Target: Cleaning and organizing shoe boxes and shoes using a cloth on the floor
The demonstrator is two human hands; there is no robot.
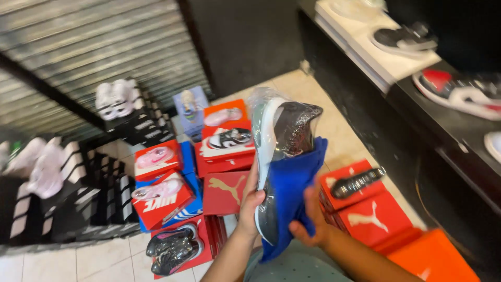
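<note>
We hold a plastic-wrapped grey and white sneaker upright in front of us, above the tiled floor. Our left hand is closed around its sole edge to steady it, while our right hand grips a blue cloth pressed against the shoe's side, seemingly so the cloth can rub the wrap. Below, red shoe boxes stand stacked on the floor with single shoes on top as display, and more sneakers rest on the dark shelf along the right edge
</note>
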